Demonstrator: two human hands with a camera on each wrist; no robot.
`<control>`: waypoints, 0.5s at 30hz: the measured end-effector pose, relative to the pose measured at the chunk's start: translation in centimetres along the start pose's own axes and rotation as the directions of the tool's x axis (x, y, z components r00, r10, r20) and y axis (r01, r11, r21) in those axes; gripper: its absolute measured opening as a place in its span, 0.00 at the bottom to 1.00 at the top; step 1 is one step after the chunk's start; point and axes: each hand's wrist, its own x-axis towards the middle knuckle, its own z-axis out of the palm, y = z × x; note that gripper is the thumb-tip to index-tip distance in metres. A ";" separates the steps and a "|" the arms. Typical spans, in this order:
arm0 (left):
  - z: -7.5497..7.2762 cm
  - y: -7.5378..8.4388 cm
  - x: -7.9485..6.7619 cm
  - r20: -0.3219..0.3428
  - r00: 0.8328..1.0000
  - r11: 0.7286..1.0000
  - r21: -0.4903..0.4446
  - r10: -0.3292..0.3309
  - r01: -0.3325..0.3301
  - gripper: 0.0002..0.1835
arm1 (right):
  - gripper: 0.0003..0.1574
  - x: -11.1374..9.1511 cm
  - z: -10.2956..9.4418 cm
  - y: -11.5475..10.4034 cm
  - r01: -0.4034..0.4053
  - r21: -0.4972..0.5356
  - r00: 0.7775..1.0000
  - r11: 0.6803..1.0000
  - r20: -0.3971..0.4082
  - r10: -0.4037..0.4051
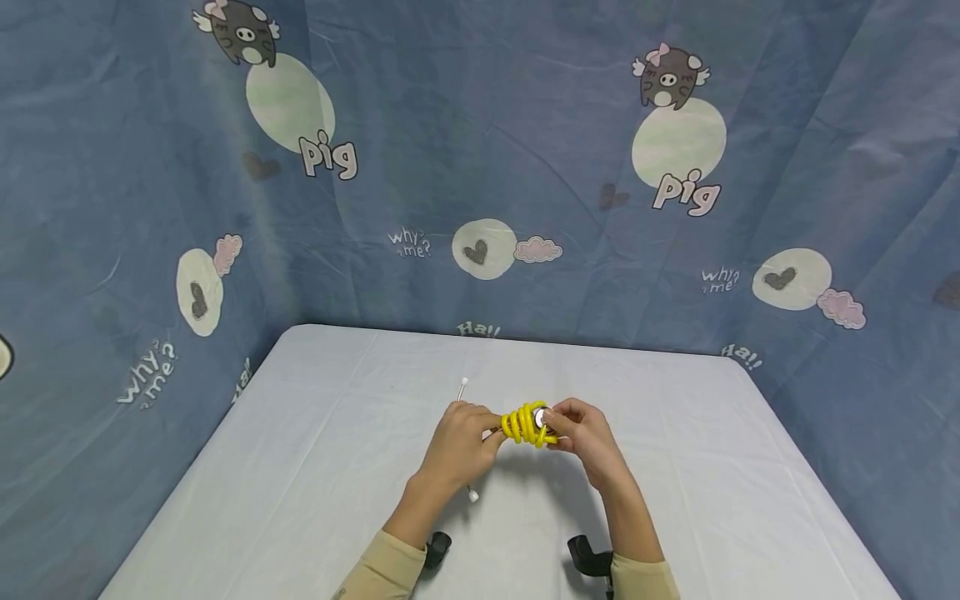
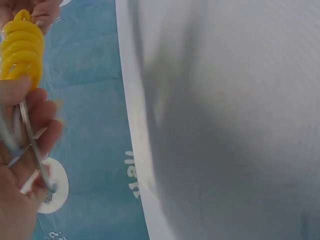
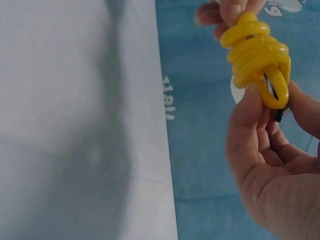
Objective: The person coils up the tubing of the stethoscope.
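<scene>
Both hands hold a stethoscope (image 1: 521, 425) above the table, its yellow tubing wound into a tight coil. My left hand (image 1: 463, 446) grips the metal ear tubes (image 2: 32, 137) at the coil's left end. White ear tips (image 1: 473, 497) stick out on either side of that hand. At the coil's other end, my right hand (image 1: 588, 437) pinches the tubing beside the round chestpiece (image 1: 540, 418), thumb on it. In the right wrist view, a loop of the tubing (image 3: 260, 52) lies between thumb and fingers, with a small dark tip below it.
A white-covered table (image 1: 337, 483) lies beneath the hands. Behind and beside it hangs a blue cloth (image 1: 420, 108) printed with pigs and clouds. Black wrist mounts (image 1: 590, 558) sit under both forearms, close to the table.
</scene>
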 end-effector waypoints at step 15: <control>0.8 -0.6 -0.6 0.132 0.976 0.982 0.103 -0.172 0.159 0.15 | 0.13 0.1 0.6 0.8 -0.020 -0.038 0.998 0.999 -0.063 0.018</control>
